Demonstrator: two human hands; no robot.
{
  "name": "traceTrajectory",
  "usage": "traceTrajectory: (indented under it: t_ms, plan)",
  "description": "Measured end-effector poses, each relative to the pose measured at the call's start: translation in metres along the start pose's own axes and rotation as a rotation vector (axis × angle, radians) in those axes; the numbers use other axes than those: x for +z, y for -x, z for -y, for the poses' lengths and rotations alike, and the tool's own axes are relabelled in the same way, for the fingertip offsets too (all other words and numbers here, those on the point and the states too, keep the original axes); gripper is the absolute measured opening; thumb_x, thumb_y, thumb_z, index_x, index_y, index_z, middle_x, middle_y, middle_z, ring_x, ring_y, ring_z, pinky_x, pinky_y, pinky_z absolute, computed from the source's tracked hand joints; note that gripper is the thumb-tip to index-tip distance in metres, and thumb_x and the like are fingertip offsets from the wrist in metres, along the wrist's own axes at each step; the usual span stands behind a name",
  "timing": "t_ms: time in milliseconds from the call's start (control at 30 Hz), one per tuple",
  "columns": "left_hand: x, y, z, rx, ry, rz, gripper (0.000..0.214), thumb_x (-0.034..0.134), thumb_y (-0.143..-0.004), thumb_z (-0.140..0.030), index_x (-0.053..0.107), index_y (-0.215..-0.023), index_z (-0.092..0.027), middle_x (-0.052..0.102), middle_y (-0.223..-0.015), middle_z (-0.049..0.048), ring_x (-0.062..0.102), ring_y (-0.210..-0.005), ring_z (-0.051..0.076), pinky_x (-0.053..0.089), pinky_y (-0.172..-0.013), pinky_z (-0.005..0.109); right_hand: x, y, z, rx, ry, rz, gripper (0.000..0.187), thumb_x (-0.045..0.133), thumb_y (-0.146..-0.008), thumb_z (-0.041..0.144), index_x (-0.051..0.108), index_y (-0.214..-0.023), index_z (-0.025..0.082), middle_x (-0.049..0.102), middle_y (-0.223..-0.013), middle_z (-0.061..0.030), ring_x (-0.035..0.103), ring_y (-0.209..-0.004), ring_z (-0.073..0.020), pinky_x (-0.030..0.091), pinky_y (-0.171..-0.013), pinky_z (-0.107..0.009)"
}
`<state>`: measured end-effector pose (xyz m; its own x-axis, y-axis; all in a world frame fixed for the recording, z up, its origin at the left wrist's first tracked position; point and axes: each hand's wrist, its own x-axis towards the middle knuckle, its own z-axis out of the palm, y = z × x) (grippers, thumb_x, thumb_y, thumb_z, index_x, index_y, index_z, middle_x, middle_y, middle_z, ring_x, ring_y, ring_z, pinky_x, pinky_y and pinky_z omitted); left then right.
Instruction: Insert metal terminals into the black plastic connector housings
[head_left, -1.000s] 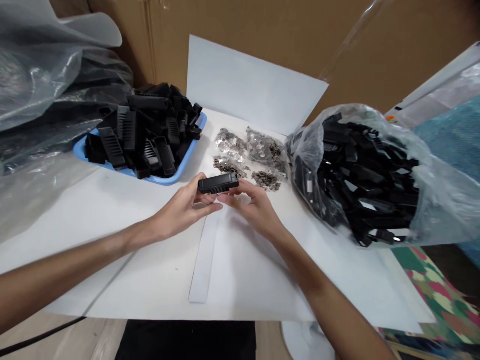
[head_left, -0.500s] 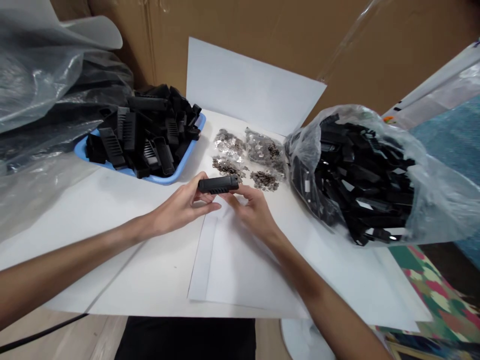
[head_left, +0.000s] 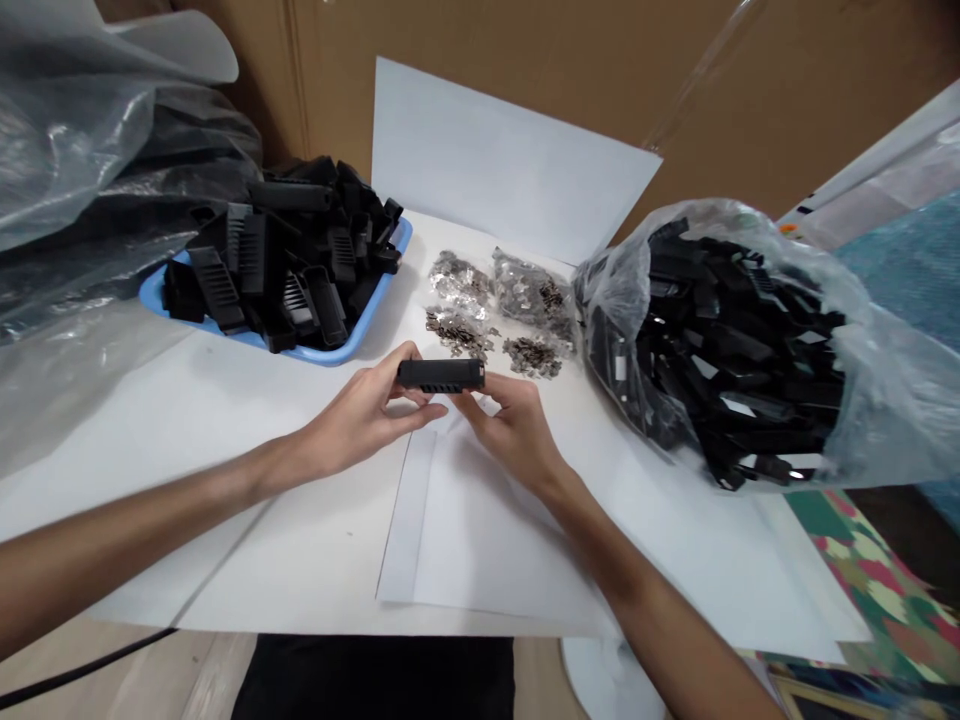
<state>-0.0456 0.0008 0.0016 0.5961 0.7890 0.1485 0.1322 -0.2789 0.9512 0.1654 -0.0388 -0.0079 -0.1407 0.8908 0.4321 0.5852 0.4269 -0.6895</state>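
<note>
A small black ribbed plastic part (head_left: 440,375) is held level above the white paper, gripped at both ends. My left hand (head_left: 367,415) pinches its left end between thumb and fingers. My right hand (head_left: 510,425) closes on its right end from below. Just beyond the part lie several small piles of metal clips (head_left: 495,315), some in clear bags.
A blue tray (head_left: 360,340) heaped with black plastic parts stands at the back left. A clear bag (head_left: 750,340) full of black parts lies at the right. Crumpled plastic sheeting (head_left: 82,170) fills the far left. Cardboard (head_left: 525,60) stands behind.
The black part has turned slightly flatter and shifted a little to the right in both hands. The hands stay in nearly the same place.
</note>
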Motion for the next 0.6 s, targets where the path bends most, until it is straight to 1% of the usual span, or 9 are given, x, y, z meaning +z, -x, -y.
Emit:
traceTrajectory:
  t_ms: [133, 167, 233, 333, 400, 433, 467, 533, 600]
  plan:
    - [0.001, 0.000, 0.001, 0.001, 0.020, -0.008, 0.037, 0.078, -0.091, -0.038, 0.044, -0.094, -0.023, 0.058, -0.086, -0.0032, 0.066, -0.084, 0.014, 0.053, -0.074, 0.027, 0.005, 0.000, 0.003, 0.002, 0.052, -0.059, 0.022, 0.061, -0.096, 0.026, 0.072, -0.077, 0.021, 0.075, -0.070, -0.0008, 0.064, -0.058, -0.0159, 0.046, -0.059, -0.028]
    - [0.001, -0.001, 0.002, -0.007, 0.026, -0.007, 0.037, 0.078, -0.091, -0.038, 0.043, -0.093, -0.023, 0.058, -0.086, -0.0033, 0.065, -0.083, 0.013, 0.053, -0.075, 0.027, 0.006, 0.000, 0.003, 0.018, 0.027, -0.076, 0.023, 0.061, -0.096, 0.027, 0.071, -0.076, 0.021, 0.073, -0.068, -0.0004, 0.064, -0.058, -0.0159, 0.047, -0.059, -0.028]
    - [0.000, -0.002, 0.005, -0.028, 0.032, -0.010, 0.039, 0.078, -0.090, -0.038, 0.042, -0.093, -0.024, 0.056, -0.084, -0.0041, 0.061, -0.079, 0.013, 0.052, -0.075, 0.028, 0.008, -0.003, 0.004, 0.101, -0.101, -0.133, 0.024, 0.061, -0.099, 0.033, 0.071, -0.080, 0.021, 0.072, -0.070, -0.0003, 0.067, -0.062, -0.0166, 0.053, -0.062, -0.028]
    - [-0.002, -0.005, 0.008, -0.087, 0.010, -0.004, 0.039, 0.076, -0.089, -0.041, 0.041, -0.091, -0.024, 0.052, -0.079, -0.0054, 0.056, -0.072, 0.013, 0.050, -0.070, 0.029, 0.005, -0.010, 0.002, 0.268, -0.343, -0.319, 0.030, 0.062, -0.102, 0.044, 0.073, -0.088, 0.021, 0.076, -0.079, -0.0017, 0.074, -0.071, -0.0178, 0.062, -0.072, -0.032]
    - [-0.006, -0.006, 0.008, -0.110, -0.106, 0.019, 0.036, 0.074, -0.089, -0.044, 0.045, -0.089, -0.024, 0.051, -0.077, -0.0043, 0.054, -0.069, 0.014, 0.047, -0.065, 0.029, 0.000, -0.013, -0.001, 0.313, -0.392, -0.427, 0.032, 0.065, -0.101, 0.048, 0.075, -0.088, 0.020, 0.076, -0.079, -0.0017, 0.074, -0.070, -0.0173, 0.064, -0.074, -0.033]
    - [-0.008, -0.006, 0.007, -0.099, -0.200, 0.024, 0.033, 0.072, -0.089, -0.045, 0.047, -0.087, -0.023, 0.052, -0.079, -0.0027, 0.054, -0.069, 0.015, 0.047, -0.064, 0.030, -0.003, -0.013, -0.002, 0.314, -0.382, -0.436, 0.032, 0.067, -0.100, 0.049, 0.076, -0.088, 0.020, 0.075, -0.078, -0.0016, 0.073, -0.069, -0.0167, 0.063, -0.073, -0.032]
    - [-0.010, -0.006, 0.006, -0.074, -0.302, 0.018, 0.032, 0.070, -0.091, -0.047, 0.049, -0.086, -0.022, 0.053, -0.084, -0.0005, 0.054, -0.071, 0.015, 0.048, -0.065, 0.031, -0.006, -0.012, -0.003, 0.310, -0.366, -0.414, 0.032, 0.069, -0.098, 0.049, 0.078, -0.089, 0.020, 0.075, -0.078, -0.0017, 0.071, -0.068, -0.0161, 0.062, -0.071, -0.032]
    - [-0.015, -0.004, 0.005, -0.012, -0.487, -0.003, 0.033, 0.067, -0.093, -0.051, 0.053, -0.088, -0.021, 0.054, -0.097, 0.0041, 0.056, -0.075, 0.017, 0.052, -0.071, 0.035, -0.012, -0.010, -0.005, 0.306, -0.361, -0.309, 0.031, 0.073, -0.095, 0.050, 0.082, -0.092, 0.020, 0.075, -0.081, -0.0024, 0.068, -0.066, -0.0144, 0.060, -0.066, -0.030]
    - [-0.018, -0.002, 0.006, 0.011, -0.606, -0.011, 0.040, 0.066, -0.094, -0.059, 0.053, -0.091, -0.021, 0.052, -0.107, 0.0068, 0.058, -0.081, 0.020, 0.056, -0.081, 0.039, -0.015, -0.007, -0.004, 0.321, -0.396, -0.183, 0.029, 0.080, -0.090, 0.049, 0.084, -0.091, 0.020, 0.076, -0.084, -0.0030, 0.065, -0.063, -0.0126, 0.058, -0.062, -0.029]
